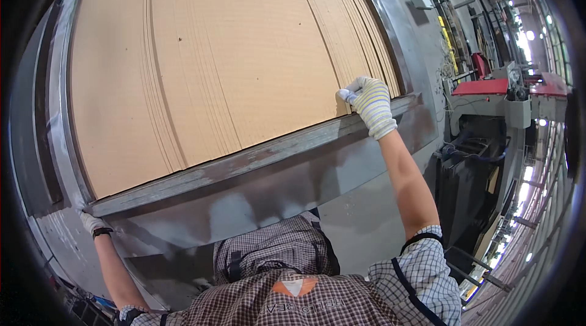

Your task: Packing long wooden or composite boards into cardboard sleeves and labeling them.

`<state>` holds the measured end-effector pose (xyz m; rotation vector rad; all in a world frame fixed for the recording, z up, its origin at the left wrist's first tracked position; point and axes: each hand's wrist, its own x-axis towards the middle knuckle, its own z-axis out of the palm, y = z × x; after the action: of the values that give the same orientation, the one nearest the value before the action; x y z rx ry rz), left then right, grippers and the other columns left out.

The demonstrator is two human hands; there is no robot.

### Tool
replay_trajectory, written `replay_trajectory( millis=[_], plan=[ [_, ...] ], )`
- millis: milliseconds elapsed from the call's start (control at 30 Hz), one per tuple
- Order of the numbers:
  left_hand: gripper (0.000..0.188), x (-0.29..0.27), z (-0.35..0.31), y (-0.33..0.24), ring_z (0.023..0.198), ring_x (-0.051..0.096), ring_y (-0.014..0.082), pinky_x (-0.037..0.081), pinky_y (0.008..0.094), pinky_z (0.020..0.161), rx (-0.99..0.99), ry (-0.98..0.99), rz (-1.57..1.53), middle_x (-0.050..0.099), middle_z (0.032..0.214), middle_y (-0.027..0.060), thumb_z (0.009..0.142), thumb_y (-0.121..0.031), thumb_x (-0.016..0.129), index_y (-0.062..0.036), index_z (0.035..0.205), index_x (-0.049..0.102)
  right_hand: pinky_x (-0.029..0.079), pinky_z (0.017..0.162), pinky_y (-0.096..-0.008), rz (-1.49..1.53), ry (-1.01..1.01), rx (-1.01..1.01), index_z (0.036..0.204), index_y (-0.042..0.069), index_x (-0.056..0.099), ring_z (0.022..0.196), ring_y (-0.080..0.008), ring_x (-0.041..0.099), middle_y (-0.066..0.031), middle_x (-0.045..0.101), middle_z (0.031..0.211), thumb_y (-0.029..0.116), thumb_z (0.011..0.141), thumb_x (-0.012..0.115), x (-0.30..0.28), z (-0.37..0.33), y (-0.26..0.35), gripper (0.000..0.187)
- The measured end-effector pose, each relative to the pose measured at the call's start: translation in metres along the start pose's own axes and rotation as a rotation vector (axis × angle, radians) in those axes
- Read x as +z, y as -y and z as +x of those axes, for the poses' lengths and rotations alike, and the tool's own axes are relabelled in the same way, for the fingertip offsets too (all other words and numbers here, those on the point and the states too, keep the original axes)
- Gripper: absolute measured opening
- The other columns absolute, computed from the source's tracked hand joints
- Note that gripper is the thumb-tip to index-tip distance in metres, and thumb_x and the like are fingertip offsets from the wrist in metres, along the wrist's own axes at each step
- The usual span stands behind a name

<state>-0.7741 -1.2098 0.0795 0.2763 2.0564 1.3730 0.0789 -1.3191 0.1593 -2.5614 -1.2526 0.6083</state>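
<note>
A large tan panel of ribbed cardboard [244, 51] lies inside a grey metal frame [244, 164], with long creases and overlapping strips running along it. My right hand [371, 105], in a white knitted glove with yellow and grey-blue stripes, is at the panel's near right corner. Its thumb and fingers are closed on the edge of a cardboard strip beside the frame's near rail. At the frame's near left corner, my left hand [93, 222], gloved with a dark band at the wrist, touches the metal. Its fingers are mostly hidden, so their grip cannot be told.
A checked apron [274, 246] covers my body close to the frame's near side. To the right stand a machine with a red top [480, 87] and a dark rack [464, 185]. A yellow strip [448, 42] and stacked long pieces are farther back right.
</note>
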Motion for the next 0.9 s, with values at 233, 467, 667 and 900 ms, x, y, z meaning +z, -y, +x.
replay_trajectory(
  millis=[233,467,667,900],
  plan=[
    [0.065,-0.008,0.024,0.009,0.115,0.059,0.0296,0.048,0.0448,0.1,0.017,0.05,0.017,0.062,0.127,0.0099,0.1,-0.058,0.031,-0.0077,0.135,0.054,0.052,0.063,-0.0365,-0.112,-0.089,-0.099,0.081,0.007,0.07,0.066,-0.0265,0.066,-0.0112,0.069,0.069,0.034,0.073,0.084,0.004,-0.002,0.002,0.031],
    [0.067,-0.017,0.009,0.0,0.109,0.061,0.0248,0.048,0.0399,0.098,-0.028,0.06,-0.109,0.062,0.125,0.0092,0.098,-0.06,0.043,-0.0042,0.134,0.053,0.05,0.081,-0.0407,0.052,-0.644,-0.025,0.097,0.004,0.066,0.091,-0.0284,0.064,-0.0146,0.068,0.096,0.027,0.083,0.076,-0.034,-0.01,-0.035,0.029],
    [0.062,0.009,-0.003,0.005,0.112,0.061,0.03,0.049,0.0439,0.098,0.016,0.006,0.005,0.063,0.123,0.0099,0.101,-0.055,0.032,-0.0076,0.134,0.055,0.045,0.08,-0.033,0.865,-0.618,0.51,0.106,-0.003,0.064,0.083,-0.0165,0.05,-0.0038,0.059,0.091,0.046,0.095,0.061,-0.021,0.03,-0.216,0.05],
    [0.051,-0.017,0.036,-0.002,0.108,0.06,0.0274,0.049,0.0417,0.096,0.068,0.104,0.035,0.062,0.122,0.0096,0.103,-0.041,0.035,-0.0048,0.134,0.054,0.048,0.087,-0.04,0.882,-0.826,0.808,0.12,-0.01,0.059,0.096,-0.0263,0.06,-0.0155,0.065,0.115,0.054,0.096,0.051,-0.024,0.048,-0.156,0.069]
  ],
)
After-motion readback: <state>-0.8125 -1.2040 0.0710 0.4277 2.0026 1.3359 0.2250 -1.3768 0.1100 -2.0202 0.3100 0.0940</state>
